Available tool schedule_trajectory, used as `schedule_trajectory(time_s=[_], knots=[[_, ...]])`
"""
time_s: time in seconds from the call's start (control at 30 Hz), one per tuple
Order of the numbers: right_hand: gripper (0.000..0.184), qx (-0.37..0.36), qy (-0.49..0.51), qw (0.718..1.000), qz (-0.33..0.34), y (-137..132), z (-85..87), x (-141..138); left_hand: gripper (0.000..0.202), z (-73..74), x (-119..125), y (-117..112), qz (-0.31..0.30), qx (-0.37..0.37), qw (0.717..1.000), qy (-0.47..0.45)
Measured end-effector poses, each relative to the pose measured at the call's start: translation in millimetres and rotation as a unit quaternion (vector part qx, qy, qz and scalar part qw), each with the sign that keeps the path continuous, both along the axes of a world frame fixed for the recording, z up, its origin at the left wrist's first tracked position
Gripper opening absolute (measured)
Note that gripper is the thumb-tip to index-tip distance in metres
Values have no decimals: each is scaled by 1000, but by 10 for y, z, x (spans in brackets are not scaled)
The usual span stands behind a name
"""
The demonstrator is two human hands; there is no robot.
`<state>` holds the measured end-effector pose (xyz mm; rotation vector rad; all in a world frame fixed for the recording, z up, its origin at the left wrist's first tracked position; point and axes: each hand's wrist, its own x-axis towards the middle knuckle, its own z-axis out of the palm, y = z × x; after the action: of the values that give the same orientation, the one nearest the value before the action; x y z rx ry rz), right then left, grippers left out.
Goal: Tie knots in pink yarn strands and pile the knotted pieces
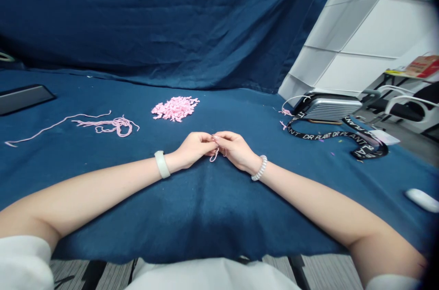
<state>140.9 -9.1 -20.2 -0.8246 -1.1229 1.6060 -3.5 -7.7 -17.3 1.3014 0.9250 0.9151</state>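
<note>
My left hand (196, 148) and my right hand (236, 149) meet fingertip to fingertip over the middle of the table. Both are closed in a pinch on a short piece of pink yarn (214, 156), and a small loop of it hangs below the fingers. The spot where the yarn is gripped is mostly hidden by my fingertips. Beyond my hands lies a pile of short pink yarn pieces (175, 109). Off to the left is a loose bundle of long pink yarn strands (120, 126), with one strand stretched further left.
Blue cloth (206, 217) covers the table, and a blue curtain (164, 20) hangs behind. At the right stand a silver ridged device (331, 108), a black lettered strap (318, 136) and a white mouse (421, 200). A dark-framed flat object (25, 98) lies at the far left.
</note>
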Motion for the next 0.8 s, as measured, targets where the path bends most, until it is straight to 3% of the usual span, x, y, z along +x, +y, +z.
schedule_trajectory(time_s=[0.23,0.47,0.8], knots=[[24,17,-43,999,2,-8,1,-3,14,14,-10,22,-16,4,1000,27],[24,0,0,1000,25,-10,15,14,10,61,7,10,-10,-6,999,32],[28,-15,-30,999,-27,-3,-12,-4,13,61,19,25,-13,-4,999,51]])
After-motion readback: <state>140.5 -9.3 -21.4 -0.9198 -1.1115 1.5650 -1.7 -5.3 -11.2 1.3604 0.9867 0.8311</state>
